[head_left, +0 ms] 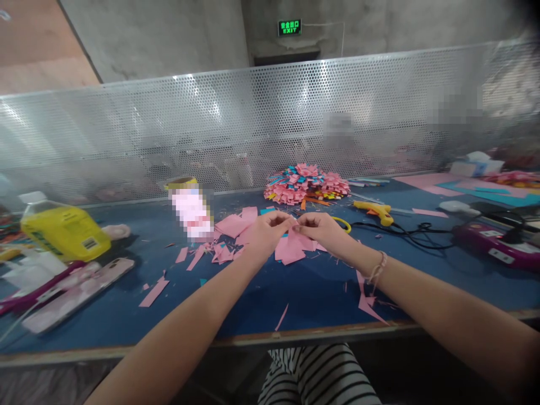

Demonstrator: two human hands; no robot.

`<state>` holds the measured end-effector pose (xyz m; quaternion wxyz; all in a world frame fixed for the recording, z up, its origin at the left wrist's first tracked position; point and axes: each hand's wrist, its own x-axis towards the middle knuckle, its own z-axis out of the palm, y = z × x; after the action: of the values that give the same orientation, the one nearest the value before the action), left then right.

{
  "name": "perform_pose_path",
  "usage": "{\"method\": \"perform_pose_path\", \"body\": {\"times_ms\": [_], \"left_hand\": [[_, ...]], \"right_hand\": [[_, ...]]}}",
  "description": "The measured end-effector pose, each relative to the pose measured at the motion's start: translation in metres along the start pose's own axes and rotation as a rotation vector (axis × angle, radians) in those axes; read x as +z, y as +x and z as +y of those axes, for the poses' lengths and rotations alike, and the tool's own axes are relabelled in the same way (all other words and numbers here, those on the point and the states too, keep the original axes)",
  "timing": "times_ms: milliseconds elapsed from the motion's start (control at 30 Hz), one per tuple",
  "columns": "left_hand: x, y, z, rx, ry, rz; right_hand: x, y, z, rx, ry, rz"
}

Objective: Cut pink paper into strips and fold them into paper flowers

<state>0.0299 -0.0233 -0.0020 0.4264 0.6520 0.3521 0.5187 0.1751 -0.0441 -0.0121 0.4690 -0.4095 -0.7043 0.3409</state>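
Observation:
Both hands meet over the middle of the blue table (270, 304), fingertips close together. My left hand (272, 228) pinches a small piece of pink paper whose far end is between the fingers of my right hand (318, 226). The fingers partly cover the piece, so its exact shape is hard to make out. Just below lie pink paper pieces (291, 251), and more pink sheets (232, 226) spread to the left. A yellow scissor-like handle loop (343, 224) shows beside my right hand. Behind the hands sits a heap of pink and blue paper flowers (306, 183).
A yellow glue gun (373, 212) and a purple power strip (498, 244) with black cables lie right. At left are a bottle of yellow liquid (65, 230) and a pink phone (80, 295). A lit, blurred screen (189, 214) stands nearer. A perforated metal panel (228, 124) borders the back.

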Motion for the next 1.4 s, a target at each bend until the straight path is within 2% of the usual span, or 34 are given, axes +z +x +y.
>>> {"method": "perform_pose_path", "body": {"times_ms": [133,567,767,900,1033,1200,1400], "left_hand": [[-0.0017,0.0009,-0.0016,0.051,0.071,0.005],[-0.0012,0.0013,-0.0022,0.037,0.078,0.001],[0.0016,0.0004,-0.0015,-0.056,-0.123,0.0],[0.003,-0.0004,0.0012,-0.177,-0.328,-0.033],[0.0032,-0.0013,0.0043,-0.278,-0.441,-0.02],[0.0028,-0.0018,0.0048,-0.314,-0.489,0.003],[0.0038,-0.0014,0.0038,-0.289,-0.469,0.008]], "right_hand": [[0.0006,-0.0001,0.0,-0.003,-0.011,-0.008],[0.0006,0.0007,0.0004,-0.014,-0.053,-0.003],[0.0007,0.0002,-0.0013,0.001,-0.054,-0.039],[0.0006,0.0006,-0.0022,-0.007,-0.061,-0.062],[0.0012,0.0007,-0.0021,-0.003,-0.06,-0.057],[0.0031,-0.0009,-0.0024,-0.017,-0.057,-0.041],[0.0055,-0.0018,-0.0029,-0.038,-0.103,-0.069]]}}
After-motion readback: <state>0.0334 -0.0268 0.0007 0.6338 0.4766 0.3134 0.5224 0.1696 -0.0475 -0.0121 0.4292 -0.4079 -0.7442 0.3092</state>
